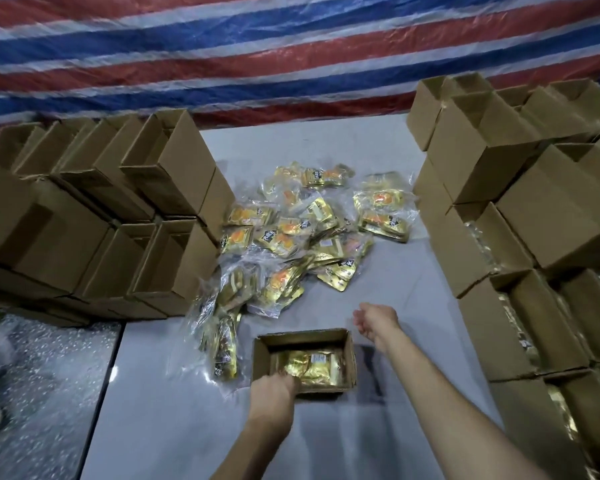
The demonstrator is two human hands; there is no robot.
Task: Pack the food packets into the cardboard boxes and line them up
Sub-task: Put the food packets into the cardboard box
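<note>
An open cardboard box [350, 355] stands on the pale table near me, with gold food packets [309, 367] lying flat inside it. My left hand [272, 393] reaches over the box's near left corner, its fingertips down inside against the packets. My right hand [374, 322] hovers just beyond the box's far right corner with loosely curled fingers and nothing in it. A heap of gold and orange packets in clear bags [291, 237] covers the table's middle, trailing down to the box's left side [222, 341].
Stacks of open empty cardboard boxes [118, 209] stand at the left. At the right, stacked boxes [520, 237] rise in rows, the lower ones holding gold packets. A striped red, white and blue tarp [257, 57] hangs behind. The table edge [108, 375] drops to speckled floor.
</note>
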